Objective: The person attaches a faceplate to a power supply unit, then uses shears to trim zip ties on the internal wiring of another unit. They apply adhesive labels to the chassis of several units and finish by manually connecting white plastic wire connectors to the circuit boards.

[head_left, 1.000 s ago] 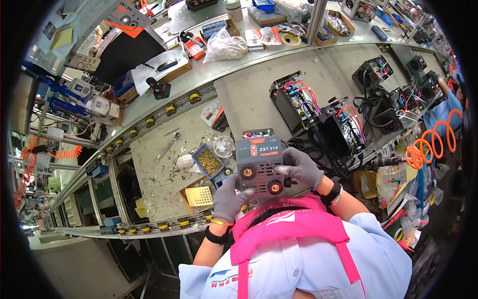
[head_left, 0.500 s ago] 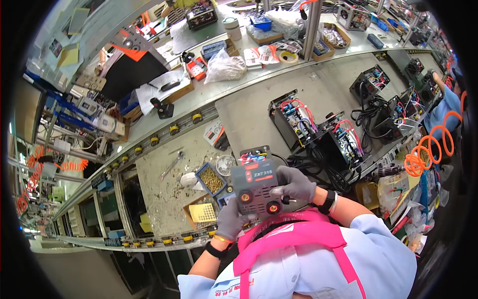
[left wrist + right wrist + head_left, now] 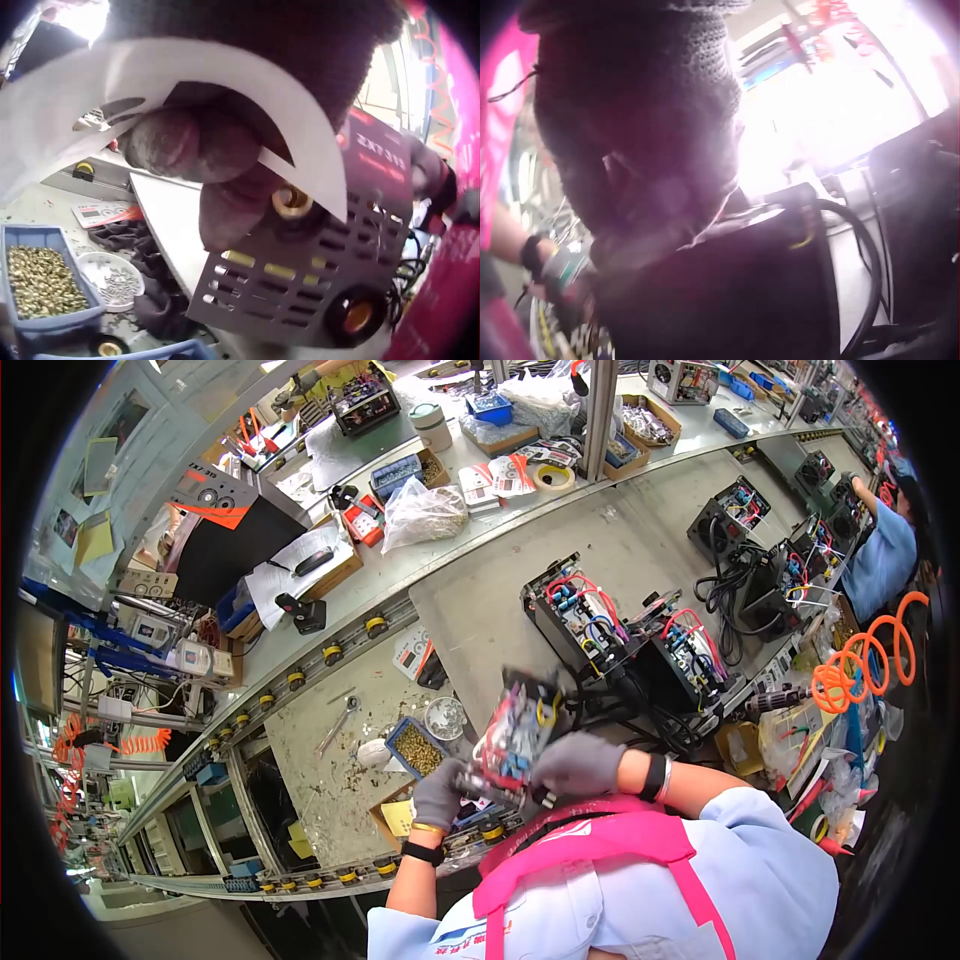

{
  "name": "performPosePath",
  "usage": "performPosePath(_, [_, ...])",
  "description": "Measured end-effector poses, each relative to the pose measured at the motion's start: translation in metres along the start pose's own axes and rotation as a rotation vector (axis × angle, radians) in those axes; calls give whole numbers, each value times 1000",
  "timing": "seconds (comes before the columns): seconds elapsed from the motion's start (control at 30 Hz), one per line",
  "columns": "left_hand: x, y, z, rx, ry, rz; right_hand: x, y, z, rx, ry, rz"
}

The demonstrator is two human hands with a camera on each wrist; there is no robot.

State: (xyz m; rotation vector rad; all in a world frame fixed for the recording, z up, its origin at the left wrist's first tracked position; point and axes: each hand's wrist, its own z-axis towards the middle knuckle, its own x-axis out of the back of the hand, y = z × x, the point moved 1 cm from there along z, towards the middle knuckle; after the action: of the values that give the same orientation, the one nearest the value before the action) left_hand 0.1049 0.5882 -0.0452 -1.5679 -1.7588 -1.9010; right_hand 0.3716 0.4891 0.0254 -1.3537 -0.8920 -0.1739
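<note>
Two grey-gloved hands hold a welding machine [image 3: 515, 735] in front of the pink apron. Its exposed wires and circuit boards face up, blurred, in the head view. The left hand [image 3: 437, 800] grips its left side near the front. In the left wrist view the gloved fingers [image 3: 229, 150] curl at the slotted front panel [image 3: 382, 191], marked ZX7 315, beside one of two round brass-centred sockets. The right hand [image 3: 575, 765] holds the opposite side. In the right wrist view its glove [image 3: 645, 135] lies over the dark casing [image 3: 727, 300], its fingertips partly hidden.
A blue bin [image 3: 60, 326] of brass fittings and a round dish [image 3: 443, 718] of small parts stand to the left. Further open welding machines [image 3: 580, 615] with black cables sit on the board to the right. A coiled orange hose [image 3: 865, 660] hangs at the right.
The welding machine has been turned: its ZX7 315 panel faced the head camera before, and now its wired inside does. Both hands have stayed on it; the right has shifted round its side.
</note>
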Motion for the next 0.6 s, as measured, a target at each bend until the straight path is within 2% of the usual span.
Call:
performPosePath(0.03, [-1,1,-4,-17,96,127,19,4,4,-21,228,-80])
performPosePath(0.07, [-3,0,-5,-16,134,94,37,4,10,29,752,182])
performPosePath(0.1, [-4,1,-7,-14,172,63,47,18,8,-170,818,159])
performPosePath(0.13, [-5,1,-10,-9,210,31,59,27,11,-125,844,-17])
performPosePath(0.17, [-5,0,-11,8,204,27,48,39,17,-172,793,-92])
performPosePath(0.2, [-8,-5,-11,21,278,-22,39,51,26,-218,748,-171])
performPosePath(0.23, [-15,-14,-13,31,353,-75,30,59,28,-318,534,-185])
performPosePath(0.27, [-18,-15,-15,44,426,-130,37,52,34,-469,193,-141])
performPosePath(0.3, [-17,-10,-25,228,413,-110,34,56,36,-471,217,-159])
performPosePath(0.33, [-21,-16,-29,341,299,-311,30,60,37,-472,240,-177])
performPosePath(0.4, [-40,-42,-45,564,56,-702,34,59,38,-499,152,-215])
performPosePath(0.43, [-81,-87,-49,814,27,-1172,36,57,39,-510,110,-232])
performPosePath(0.5, [-81,-51,-38,749,-69,-1503,36,51,37,-552,104,-240])
performPosePath(0.6, [-109,-60,-39,699,-36,-1533,36,33,27,-691,41,-222])
